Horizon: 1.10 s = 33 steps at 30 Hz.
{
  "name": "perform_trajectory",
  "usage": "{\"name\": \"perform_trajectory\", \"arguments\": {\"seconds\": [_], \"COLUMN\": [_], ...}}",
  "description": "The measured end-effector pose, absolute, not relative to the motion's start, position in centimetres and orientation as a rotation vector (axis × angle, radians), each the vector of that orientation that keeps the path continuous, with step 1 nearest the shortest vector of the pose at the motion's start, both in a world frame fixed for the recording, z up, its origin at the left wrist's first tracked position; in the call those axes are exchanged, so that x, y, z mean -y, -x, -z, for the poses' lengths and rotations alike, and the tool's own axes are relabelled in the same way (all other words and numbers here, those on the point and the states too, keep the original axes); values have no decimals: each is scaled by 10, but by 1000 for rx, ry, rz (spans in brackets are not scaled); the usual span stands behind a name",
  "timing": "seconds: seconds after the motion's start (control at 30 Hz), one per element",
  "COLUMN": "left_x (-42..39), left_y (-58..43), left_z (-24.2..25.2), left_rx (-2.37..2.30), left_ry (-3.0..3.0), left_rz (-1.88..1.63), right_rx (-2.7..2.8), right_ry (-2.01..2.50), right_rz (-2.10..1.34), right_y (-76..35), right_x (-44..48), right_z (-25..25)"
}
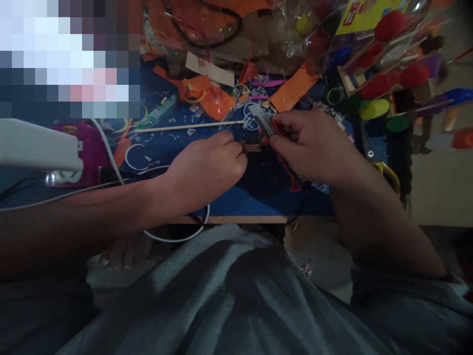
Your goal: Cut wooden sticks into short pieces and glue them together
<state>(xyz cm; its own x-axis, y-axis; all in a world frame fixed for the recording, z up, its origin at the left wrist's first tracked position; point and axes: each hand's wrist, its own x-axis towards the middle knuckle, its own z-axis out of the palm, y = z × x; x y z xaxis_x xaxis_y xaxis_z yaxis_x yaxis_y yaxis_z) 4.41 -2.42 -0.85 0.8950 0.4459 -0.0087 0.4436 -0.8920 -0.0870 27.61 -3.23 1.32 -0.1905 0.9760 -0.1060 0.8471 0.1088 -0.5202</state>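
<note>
My right hand (305,143) is closed round a utility knife (266,124) with a red and dark handle, its metal end slanting up and to the left. Close by on the left, my left hand (212,165) is closed, pinching some short thin wooden sticks (253,147); their tips stick out toward the knife. How many sticks there are is unclear. A long pale stick (192,126) lies behind my left hand. Curled white strips (252,118) rest just beyond the knife. Both hands are over the blue tabletop (254,192).
Orange scraps (291,93) and clear plastic litter the back. At right are wooden pieces with red and other coloured rounds (414,75) and yellow-handled scissors (388,175). On the left a white cable (111,158) runs past a magenta object (88,148) and under my left arm.
</note>
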Motion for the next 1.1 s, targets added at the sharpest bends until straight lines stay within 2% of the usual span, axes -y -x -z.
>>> {"name": "perform_trajectory", "arguments": {"seconds": [0.47,0.7,1.1], "left_x": [24,24,24], "left_y": [-44,-48,-45], "left_z": [7,1,5], "left_rx": [736,739,735], "left_ry": [3031,3039,3011], "left_rz": [-50,-193,-103], "right_rx": [2122,2151,2270], "right_ry": [1777,1776,1862], "right_rz": [-725,-706,-567], "right_y": [-276,-278,-282], "right_x": [35,33,46], "right_z": [-14,-11,-23]}}
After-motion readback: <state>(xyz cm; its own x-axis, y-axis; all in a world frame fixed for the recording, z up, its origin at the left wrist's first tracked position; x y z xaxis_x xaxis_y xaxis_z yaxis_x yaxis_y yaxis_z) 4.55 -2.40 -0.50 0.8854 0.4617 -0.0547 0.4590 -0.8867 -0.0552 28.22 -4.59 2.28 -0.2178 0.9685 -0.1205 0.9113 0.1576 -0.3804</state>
